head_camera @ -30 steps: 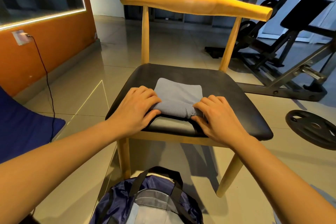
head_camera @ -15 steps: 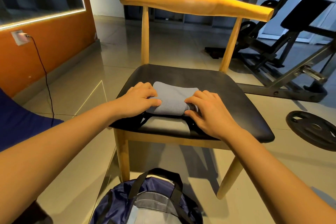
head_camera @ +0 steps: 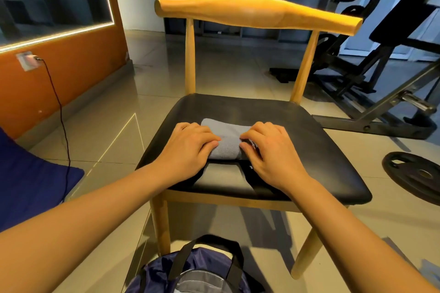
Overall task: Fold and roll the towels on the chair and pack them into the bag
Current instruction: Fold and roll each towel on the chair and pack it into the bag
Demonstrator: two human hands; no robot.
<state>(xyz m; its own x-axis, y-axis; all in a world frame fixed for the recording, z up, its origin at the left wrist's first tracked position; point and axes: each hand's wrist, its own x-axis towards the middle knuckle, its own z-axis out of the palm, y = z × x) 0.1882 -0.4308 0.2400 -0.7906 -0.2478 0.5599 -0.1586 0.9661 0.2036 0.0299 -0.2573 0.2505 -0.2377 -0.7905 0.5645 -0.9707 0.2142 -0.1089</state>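
A grey-blue towel point(head_camera: 225, 140) lies rolled into a short thick roll on the black seat of a wooden chair point(head_camera: 309, 150). My left hand point(head_camera: 190, 150) presses on the roll's left end and my right hand point(head_camera: 269, 152) on its right end, fingers curled over it. Only a narrow flat strip of towel shows beyond the roll. A navy bag point(head_camera: 202, 273) with black handles stands open on the floor below the chair's front edge, showing grey cloth inside.
A weight bench frame point(head_camera: 381, 93) and a black weight plate point(head_camera: 414, 176) sit on the tiled floor to the right. At left are an orange wall, a socket with a black cable point(head_camera: 59, 112), and a dark blue cushion point(head_camera: 31, 183).
Both hands have rolled the towel away from me across the seat. The flat part has shrunk from a wide square to a thin strip, and the roll has grown thicker.
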